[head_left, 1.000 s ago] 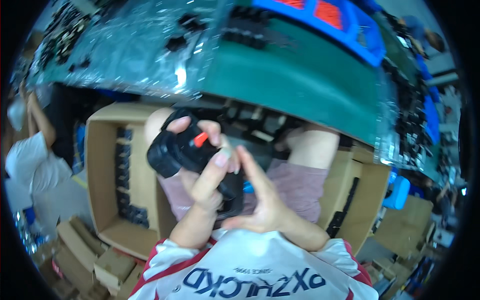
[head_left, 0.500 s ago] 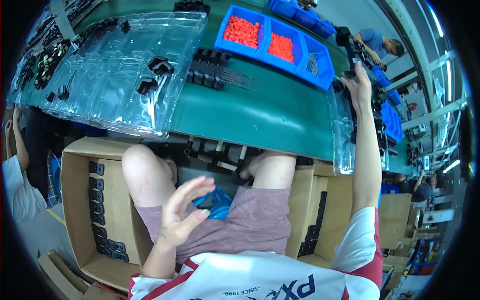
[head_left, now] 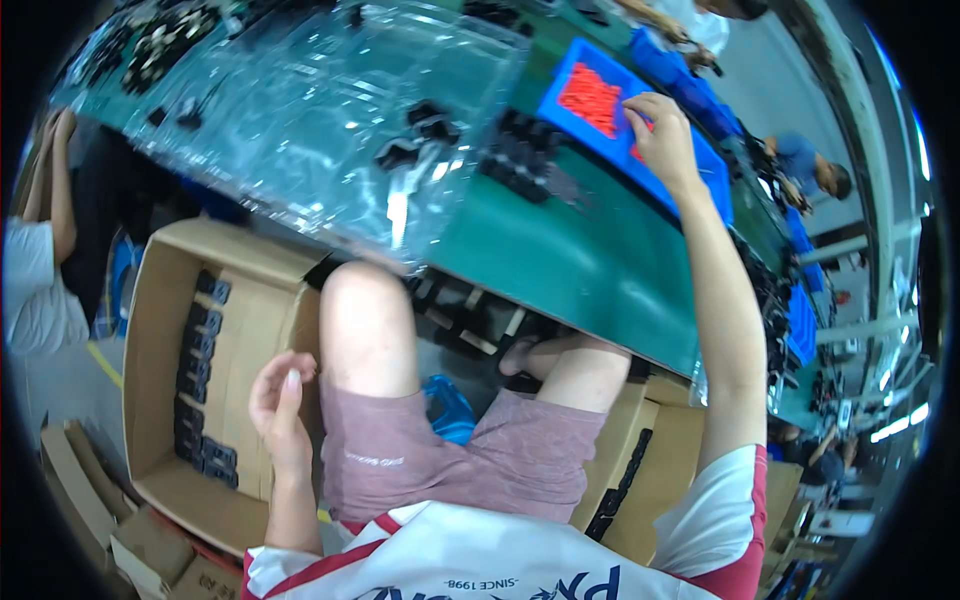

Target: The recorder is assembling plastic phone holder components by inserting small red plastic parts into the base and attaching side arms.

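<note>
My right hand [head_left: 662, 140] is over the blue divided bin [head_left: 708, 170], its fingertips pinched together beside the small red parts [head_left: 590, 98]. A speck of red shows by the fingers, but whether they hold a part is hidden. Low on the left, my left hand [head_left: 283, 405] hovers between my knee and the open cardboard box [head_left: 262, 245]. Its fingers are loosely curled, the thumb apart from them, and nothing shows in it.
A clear plastic tray [head_left: 300, 130] with black parts covers the left of the green table [head_left: 560, 255]. Black parts [head_left: 520, 155] stand in a row beside it. Another cardboard box [head_left: 660, 455] is by my right leg. Other people [head_left: 40, 290] work nearby.
My view has turned, so the table appears shifted rightward. My right hand has moved from the table's right end to the blue bin. My left hand has drawn away leftward, its fingers more curled.
</note>
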### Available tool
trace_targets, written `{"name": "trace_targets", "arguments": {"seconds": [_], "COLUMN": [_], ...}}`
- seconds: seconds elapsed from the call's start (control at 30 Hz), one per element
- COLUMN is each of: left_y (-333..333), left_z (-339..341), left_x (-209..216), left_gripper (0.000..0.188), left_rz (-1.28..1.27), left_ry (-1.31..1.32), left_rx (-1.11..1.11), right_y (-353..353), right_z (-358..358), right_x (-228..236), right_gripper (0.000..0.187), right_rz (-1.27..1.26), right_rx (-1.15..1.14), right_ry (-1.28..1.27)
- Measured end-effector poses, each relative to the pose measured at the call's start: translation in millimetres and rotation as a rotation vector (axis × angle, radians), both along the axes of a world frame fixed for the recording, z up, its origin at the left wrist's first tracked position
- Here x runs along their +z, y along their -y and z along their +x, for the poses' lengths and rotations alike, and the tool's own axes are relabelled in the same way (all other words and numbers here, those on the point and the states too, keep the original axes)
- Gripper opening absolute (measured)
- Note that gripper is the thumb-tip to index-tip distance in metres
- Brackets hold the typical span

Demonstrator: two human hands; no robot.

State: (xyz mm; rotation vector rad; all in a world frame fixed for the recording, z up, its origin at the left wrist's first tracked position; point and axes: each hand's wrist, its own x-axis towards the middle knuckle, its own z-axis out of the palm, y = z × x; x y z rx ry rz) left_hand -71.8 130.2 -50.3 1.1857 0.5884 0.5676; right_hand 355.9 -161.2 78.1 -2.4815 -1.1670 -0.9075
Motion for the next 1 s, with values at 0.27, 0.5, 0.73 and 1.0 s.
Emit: {"name": "trace_targets", "arguments": {"seconds": [0.27,0.5,0.73,1.0], "left_y": [-85,-209,-319,-232], "left_z": [-34,-96,-119,-111], "left_x": [-126,-283,-297,-308], "left_gripper": [0.024,0.042,0.064,0.076], "left_rz": [0.044,0.577,0.7,0.79], "left_ry": [-0.409,-0.92,-1.427,-1.618], "left_rx": [0.292,0.342,0.147,0.175], "right_y": [-14,-7,41,54], "right_z": [66,75,-46,-165], "right_x": [-19,-40,-31,-76], "right_gripper": [0.019,0.021,0.023,0.022], "right_rz": [-0.334,-0.128,0.079,0.451], "right_rx": [-0.247,-0.171,-0.363,-0.521], "right_ry": [-0.51,-0.337,-0.283,-0.554]}}
